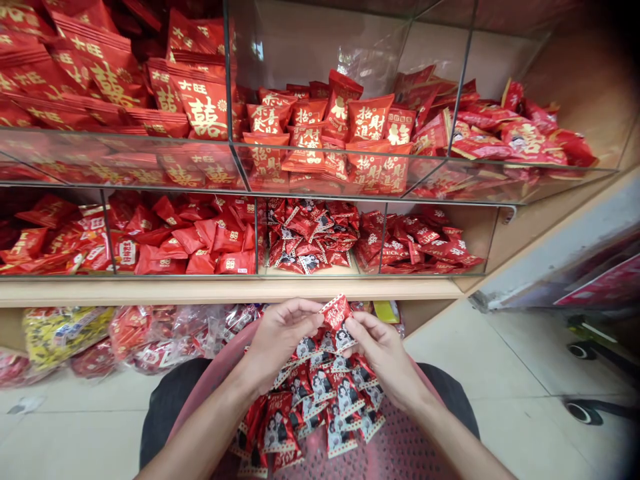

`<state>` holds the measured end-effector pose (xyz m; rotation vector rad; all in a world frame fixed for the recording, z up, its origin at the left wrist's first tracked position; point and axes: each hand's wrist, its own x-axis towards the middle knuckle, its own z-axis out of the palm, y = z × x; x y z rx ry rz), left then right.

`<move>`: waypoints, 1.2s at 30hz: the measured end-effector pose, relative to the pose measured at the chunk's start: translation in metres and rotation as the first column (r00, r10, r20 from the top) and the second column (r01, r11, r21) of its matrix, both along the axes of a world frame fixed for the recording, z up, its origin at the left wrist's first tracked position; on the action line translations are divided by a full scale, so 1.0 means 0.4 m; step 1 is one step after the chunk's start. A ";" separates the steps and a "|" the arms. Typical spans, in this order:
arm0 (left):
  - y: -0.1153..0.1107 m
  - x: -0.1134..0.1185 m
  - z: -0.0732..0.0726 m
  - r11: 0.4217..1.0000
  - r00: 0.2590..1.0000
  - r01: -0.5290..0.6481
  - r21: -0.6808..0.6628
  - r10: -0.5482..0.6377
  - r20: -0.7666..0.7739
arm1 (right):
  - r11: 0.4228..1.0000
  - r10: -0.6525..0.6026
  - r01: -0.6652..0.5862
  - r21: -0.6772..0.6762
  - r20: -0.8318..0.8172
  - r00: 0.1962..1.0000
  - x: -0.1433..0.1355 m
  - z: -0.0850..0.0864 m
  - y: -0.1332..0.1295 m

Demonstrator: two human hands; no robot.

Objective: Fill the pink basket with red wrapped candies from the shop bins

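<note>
Between my two hands is a small red candy packet (337,324) with white lettering and a black-and-white couple printed on it. My left hand (290,333) pinches its left edge between thumb and fingers. On the opposite edge, my right hand (383,350) grips it in the same way. Below them, a pink perforated basket (395,443) rests on my lap, and several matching packets (320,400) lie heaped in it. Ahead, a glass compartment of the lower shelf holds a pile of similar packets (313,233).
Glass-walled shelves stand in front, with large red packets (200,100) above and smaller red packets (200,240) below. A wooden ledge (225,291) runs along the bottom. Under it lie bagged sweets (70,333). Dark chair casters (585,410) stand on the tiled floor at right.
</note>
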<state>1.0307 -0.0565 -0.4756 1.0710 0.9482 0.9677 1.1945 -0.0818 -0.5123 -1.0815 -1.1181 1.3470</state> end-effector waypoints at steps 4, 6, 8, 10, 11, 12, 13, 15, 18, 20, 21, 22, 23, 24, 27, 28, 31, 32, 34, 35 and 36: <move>0.001 -0.001 -0.004 1.000 1.000 -0.006 0.012 0.006 0.006 | 1.000 0.008 -0.008 -0.004 -0.012 1.000 -0.001 0.005 -0.004; 0.002 -0.002 -0.006 1.000 1.000 0.000 0.021 0.000 0.012 | 1.000 0.014 -0.014 -0.002 -0.012 1.000 -0.002 0.005 -0.005; 0.002 -0.004 -0.008 0.999 1.000 0.008 0.031 -0.009 0.015 | 1.000 0.022 -0.022 0.003 -0.010 1.000 -0.002 0.005 -0.005; 0.002 -0.005 -0.010 0.999 1.000 0.011 0.036 -0.012 0.017 | 1.000 0.028 -0.028 0.006 -0.007 1.000 -0.002 0.004 -0.005; 0.002 -0.005 -0.010 0.999 1.000 0.013 0.036 -0.013 0.017 | 0.999 0.032 -0.031 0.007 -0.006 0.999 -0.002 0.004 -0.005; 0.002 -0.005 -0.010 0.999 1.000 0.012 0.036 -0.013 0.017 | 0.999 0.033 -0.033 0.007 -0.006 0.999 -0.002 0.004 -0.004; 0.001 -0.005 -0.010 0.999 1.000 0.011 0.036 -0.012 0.017 | 0.999 0.034 -0.034 0.007 -0.008 0.999 -0.002 0.004 -0.004; 0.001 -0.005 -0.009 0.999 1.000 0.009 0.037 -0.009 0.014 | 0.999 0.040 -0.040 0.011 -0.012 0.999 -0.004 0.003 -0.005; -0.001 -0.004 -0.003 0.999 1.000 -0.008 0.043 0.008 0.004 | 0.997 0.069 -0.069 0.032 0.013 0.998 -0.006 -0.003 -0.006; -0.003 -0.003 0.001 0.998 1.000 -0.030 0.047 0.030 0.003 | 0.994 0.069 -0.075 0.076 0.078 0.995 -0.005 -0.011 -0.007; -0.004 -0.003 0.003 0.998 0.999 -0.034 0.053 0.033 0.010 | 0.991 0.045 -0.062 0.122 0.133 0.990 -0.003 -0.015 -0.007; -0.005 -0.003 0.005 0.998 0.999 -0.028 0.065 0.027 0.021 | 0.981 0.005 -0.044 0.190 0.205 0.979 0.001 -0.018 -0.007; -0.006 -0.002 0.006 0.996 0.999 -0.017 0.083 0.015 0.033 | 0.961 -0.052 -0.030 0.274 0.286 0.957 0.006 -0.020 -0.007; -0.007 -0.002 0.007 0.995 0.999 -0.002 0.103 -0.002 0.041 | 0.930 -0.118 -0.027 0.367 0.366 0.923 0.012 -0.021 -0.007; -0.011 0.000 0.004 0.985 0.998 0.041 0.166 -0.049 0.046 | 0.805 -0.305 -0.068 0.590 0.509 0.805 0.031 -0.015 -0.008; -0.012 0.001 0.003 0.982 0.997 0.048 0.184 -0.058 0.047 | 0.769 -0.349 -0.078 0.635 0.519 0.781 0.036 -0.011 -0.009; -0.015 0.005 0.001 0.969 0.993 0.071 0.235 -0.090 0.071 | 0.702 -0.425 -0.084 0.707 0.510 0.747 0.044 -0.004 -0.013; -0.016 0.006 0.001 0.966 0.992 0.076 0.246 -0.099 0.080 | 0.690 -0.435 -0.087 0.719 0.507 0.744 0.044 -0.003 -0.014; -0.019 0.008 0.003 0.963 0.990 0.081 0.259 -0.108 0.092 | 0.674 -0.442 -0.093 0.733 0.501 0.744 0.044 -0.002 -0.015; -0.020 0.009 0.004 0.962 0.989 0.080 0.260 -0.108 0.096 | 0.669 -0.443 -0.096 0.737 0.499 0.745 0.043 -0.002 -0.015; -0.021 0.009 0.005 0.962 0.989 0.078 0.261 -0.107 0.099 | 0.665 -0.445 -0.096 0.740 0.497 0.745 0.043 -0.002 -0.015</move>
